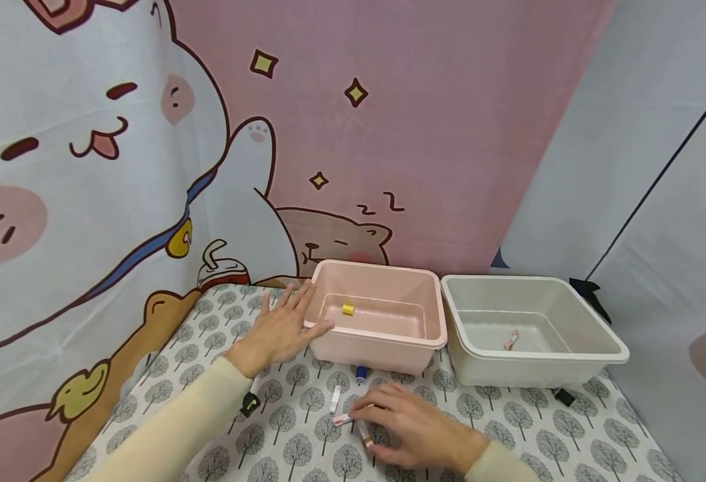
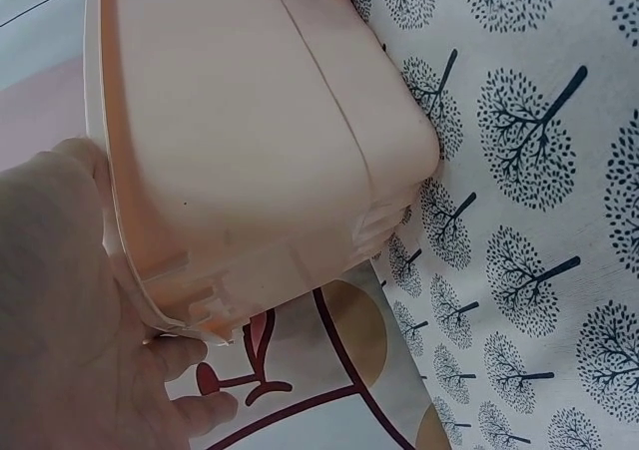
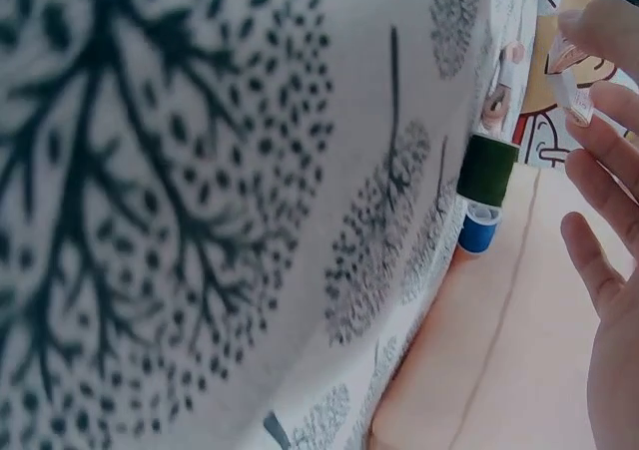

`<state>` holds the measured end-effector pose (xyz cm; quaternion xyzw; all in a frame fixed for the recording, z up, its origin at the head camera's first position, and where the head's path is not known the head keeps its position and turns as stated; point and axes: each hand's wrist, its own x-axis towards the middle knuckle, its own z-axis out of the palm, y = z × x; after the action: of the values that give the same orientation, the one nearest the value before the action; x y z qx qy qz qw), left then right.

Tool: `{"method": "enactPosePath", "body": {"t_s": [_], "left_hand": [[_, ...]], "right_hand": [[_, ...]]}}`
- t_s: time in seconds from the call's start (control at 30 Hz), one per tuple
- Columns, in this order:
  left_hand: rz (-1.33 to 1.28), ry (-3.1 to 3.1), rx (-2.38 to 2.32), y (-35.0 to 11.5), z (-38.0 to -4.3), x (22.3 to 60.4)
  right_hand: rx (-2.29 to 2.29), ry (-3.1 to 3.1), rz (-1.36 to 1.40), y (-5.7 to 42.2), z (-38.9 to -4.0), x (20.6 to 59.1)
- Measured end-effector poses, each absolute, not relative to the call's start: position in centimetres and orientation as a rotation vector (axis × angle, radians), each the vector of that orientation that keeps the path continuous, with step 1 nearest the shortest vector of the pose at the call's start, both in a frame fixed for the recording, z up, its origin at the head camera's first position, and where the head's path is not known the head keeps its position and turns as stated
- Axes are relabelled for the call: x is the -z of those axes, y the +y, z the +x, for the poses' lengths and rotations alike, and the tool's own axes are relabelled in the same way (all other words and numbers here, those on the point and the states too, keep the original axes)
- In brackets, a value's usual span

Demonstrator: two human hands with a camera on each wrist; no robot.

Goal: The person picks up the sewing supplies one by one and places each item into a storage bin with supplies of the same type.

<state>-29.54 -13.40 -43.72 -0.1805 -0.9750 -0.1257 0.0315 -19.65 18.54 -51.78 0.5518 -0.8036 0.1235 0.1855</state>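
My left hand (image 1: 277, 335) lies spread over the left front corner of a pink bin (image 1: 377, 345), its fingers along the rim. The left wrist view shows the hand touching the rim of the bin (image 2: 240, 151). Low over the table, my right hand (image 1: 410, 428) pinches a small pinkish-white wrapped piece (image 1: 365, 434) between thumb and finger. In the right wrist view this piece (image 3: 571, 86) shows between the fingertips. Close to these fingers are a pink-and-white piece (image 1: 342, 420) and a white piece (image 1: 335, 398).
A blue spool (image 1: 361, 373) stands before the pink bin, which contains a yellow spool (image 1: 348, 309). The white bin (image 1: 534, 368) at right contains a pinkish piece (image 1: 512, 340). Black objects lie at left (image 1: 249, 404) and right (image 1: 564, 397). The right wrist view shows a green spool (image 3: 487, 169).
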Motion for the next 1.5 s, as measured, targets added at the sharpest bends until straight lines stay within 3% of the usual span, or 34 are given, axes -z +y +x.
{"method": "enactPosePath", "body": {"t_s": [0.73,1.5], "left_hand": [[-0.573,-3.006,0.411,-13.4,-29.6,43.8],[-0.568,-3.015,0.401,-13.4,-29.7,43.8]], "right_hand": [[-0.336,-2.206,1.436,21.6,-20.2,46.1],[-0.403,-2.219,1.278,27.1,-23.6,40.1]]}}
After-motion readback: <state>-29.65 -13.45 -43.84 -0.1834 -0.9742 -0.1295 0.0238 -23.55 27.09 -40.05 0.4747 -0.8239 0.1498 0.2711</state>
